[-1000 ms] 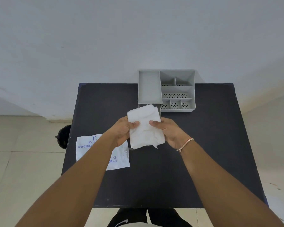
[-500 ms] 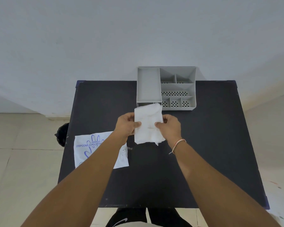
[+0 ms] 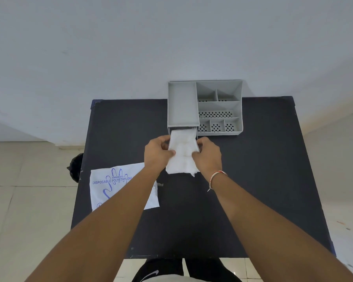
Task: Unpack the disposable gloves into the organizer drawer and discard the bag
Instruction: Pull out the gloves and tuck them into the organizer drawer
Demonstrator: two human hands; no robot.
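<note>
A folded stack of white disposable gloves point(image 3: 182, 153) is held between both hands just in front of the grey organizer point(image 3: 219, 106). My left hand point(image 3: 158, 152) pinches its left edge and my right hand point(image 3: 208, 154) pinches its right edge. The stack's far end reaches into the pulled-out drawer point(image 3: 182, 130) under the organizer's left compartment; the drawer itself is mostly hidden by the gloves. The flat white bag point(image 3: 114, 186) printed "DISPOSABLE POLYETHYLENE" in blue lies on the black table point(image 3: 263, 180) at the left, partly under my left forearm.
The organizer stands at the table's far edge against a white wall. A dark bin point(image 3: 75, 166) sits on the tiled floor just beyond the table's left edge. Bare black tabletop stretches to the right of my hands.
Both hands carried the glove stack away from me toward the organizer; its far end now sits at the drawer opening. The bag has not moved.
</note>
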